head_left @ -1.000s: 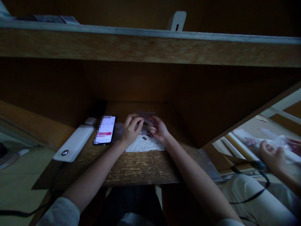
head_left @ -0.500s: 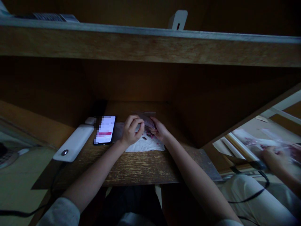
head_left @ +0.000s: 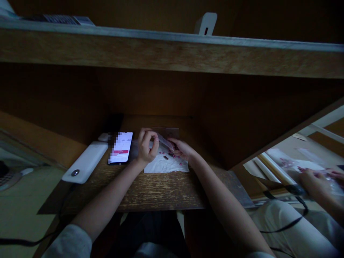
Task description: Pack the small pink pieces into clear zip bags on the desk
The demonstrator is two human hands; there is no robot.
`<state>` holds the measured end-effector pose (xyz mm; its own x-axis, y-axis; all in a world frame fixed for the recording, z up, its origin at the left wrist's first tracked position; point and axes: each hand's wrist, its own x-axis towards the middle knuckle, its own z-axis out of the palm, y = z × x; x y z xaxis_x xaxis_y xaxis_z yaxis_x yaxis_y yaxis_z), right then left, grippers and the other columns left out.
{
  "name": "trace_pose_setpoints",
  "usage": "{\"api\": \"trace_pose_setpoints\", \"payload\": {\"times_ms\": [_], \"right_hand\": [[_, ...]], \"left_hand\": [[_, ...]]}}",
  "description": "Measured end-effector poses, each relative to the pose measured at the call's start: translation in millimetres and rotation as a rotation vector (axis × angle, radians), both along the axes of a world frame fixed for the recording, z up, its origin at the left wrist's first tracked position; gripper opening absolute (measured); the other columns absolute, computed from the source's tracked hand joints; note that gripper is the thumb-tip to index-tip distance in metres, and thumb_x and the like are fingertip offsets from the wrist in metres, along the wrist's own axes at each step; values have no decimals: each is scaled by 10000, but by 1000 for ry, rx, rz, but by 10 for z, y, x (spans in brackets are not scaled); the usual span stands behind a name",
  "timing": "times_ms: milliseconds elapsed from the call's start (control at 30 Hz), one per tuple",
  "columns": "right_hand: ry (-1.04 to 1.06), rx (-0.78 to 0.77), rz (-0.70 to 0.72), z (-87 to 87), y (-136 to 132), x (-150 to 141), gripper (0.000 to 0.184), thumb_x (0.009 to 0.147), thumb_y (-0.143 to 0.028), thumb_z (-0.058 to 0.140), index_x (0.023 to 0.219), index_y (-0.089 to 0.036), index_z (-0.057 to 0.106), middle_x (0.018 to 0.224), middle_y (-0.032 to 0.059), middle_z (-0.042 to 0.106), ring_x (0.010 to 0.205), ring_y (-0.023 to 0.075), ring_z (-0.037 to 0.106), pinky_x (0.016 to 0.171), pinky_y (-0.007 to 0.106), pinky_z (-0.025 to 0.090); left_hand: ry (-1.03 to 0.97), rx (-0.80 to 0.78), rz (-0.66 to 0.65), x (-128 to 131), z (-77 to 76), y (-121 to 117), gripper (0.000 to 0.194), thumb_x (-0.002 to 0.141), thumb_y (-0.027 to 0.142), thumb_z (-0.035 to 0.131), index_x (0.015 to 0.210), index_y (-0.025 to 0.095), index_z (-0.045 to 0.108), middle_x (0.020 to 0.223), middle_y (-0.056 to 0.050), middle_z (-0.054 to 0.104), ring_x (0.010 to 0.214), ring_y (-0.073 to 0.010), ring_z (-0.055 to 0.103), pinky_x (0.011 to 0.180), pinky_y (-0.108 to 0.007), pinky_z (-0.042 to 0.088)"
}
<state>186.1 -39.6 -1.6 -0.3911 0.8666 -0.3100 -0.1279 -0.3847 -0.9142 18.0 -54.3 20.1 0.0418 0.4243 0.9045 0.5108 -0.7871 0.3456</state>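
Note:
My left hand (head_left: pixel 147 146) pinches the upper left edge of a small clear plastic bag (head_left: pixel 165 142). On the bag's other side, my right hand (head_left: pixel 182 148) is closed on it, with the fingertips partly hidden. The bag is tilted over a crumpled white sheet (head_left: pixel 164 166), which looks like tissue or cloth. Several small pink pieces (head_left: pixel 174 155) and one small dark brown piece (head_left: pixel 166 157) lie on that sheet. Behind my hands, another clear plastic sheet or bag (head_left: pixel 168 131) lies flat on the wood.
A lit phone (head_left: pixel 120 147) and a white power bank (head_left: pixel 85 163) with a cable lie on the left of the wooden surface (head_left: pixel 161 191). A shelf edge (head_left: pixel 172 53) crosses above. At right, past a side panel, a co-worker's hands (head_left: pixel 315 181) handle clear plastic and pink pieces.
My left hand has shifted slightly left and the bag now stretches between my two hands. More of the pink pieces show on the sheet.

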Motion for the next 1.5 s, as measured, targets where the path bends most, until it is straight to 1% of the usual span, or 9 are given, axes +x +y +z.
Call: {"api": "trace_pose_setpoints", "payload": {"times_ms": [167,300,467,567,800,1100,1267,1367,1500], "right_hand": [[8,60,10,23,-11,-10,399,802,-430,521,539,-203,327,374,-97,260,301,28,110,302,196,63],[-6,189,-125,-3,-1,-43,400,774,-449,545,538,-202,337,402,-87,290,322,37,131,327,212,58],[-351,627,-382,-76,18,-91,436,782,-445,531,470,-181,377,438,-45,324,421,69,276,418,221,167],[-633,870,-293,-117,-15,-115,402,840,-390,472,502,-172,454,483,-19,409,478,91,351,477,224,214],[-998,1068,-155,-198,-69,-155,306,862,-378,472,644,-200,593,566,38,543,486,118,399,507,250,219],[-1161,1043,-48,-157,-90,-189,246,857,-324,502,735,-168,648,730,114,659,673,179,593,616,247,384],[-1482,895,159,43,-186,-236,362,917,-369,361,991,-149,637,1005,136,659,878,198,619,750,250,421],[-1523,930,173,85,-207,-240,391,926,-379,323,1006,-161,637,1028,130,654,897,196,616,758,249,419],[-1503,959,151,63,-196,-230,357,917,-365,353,976,-165,644,1035,120,650,901,200,609,753,252,417]], "left_hand": [[-49,-38,33,-26,-32,61,124,830,248,433,720,196,455,758,-23,485,742,-167,492,650,-309,427],[-59,-79,68,-44,-69,106,116,824,263,438,731,197,457,766,-25,483,757,-175,490,671,-317,427],[-63,-67,161,-89,-44,153,43,762,216,498,740,198,465,801,-26,490,835,-192,492,748,-348,428],[-4,-15,236,-169,3,151,63,714,175,539,725,193,479,856,-44,515,871,-214,502,778,-381,419],[388,39,382,-409,8,31,81,674,176,591,653,198,516,984,-81,595,926,-303,494,780,-465,378],[881,-314,234,-441,-275,-124,170,692,107,481,800,157,602,977,-117,626,946,-260,537,815,-393,455],[921,-531,203,-472,-268,-204,213,745,103,440,875,132,605,1035,-117,608,1012,-230,532,894,-347,429],[896,-551,177,-494,-219,-237,140,809,213,461,807,151,587,981,-106,609,955,-231,553,868,-357,439],[861,-511,184,-514,-211,-246,300,884,403,393,850,151,553,930,-106,603,928,-242,552,823,-376,446]]}}
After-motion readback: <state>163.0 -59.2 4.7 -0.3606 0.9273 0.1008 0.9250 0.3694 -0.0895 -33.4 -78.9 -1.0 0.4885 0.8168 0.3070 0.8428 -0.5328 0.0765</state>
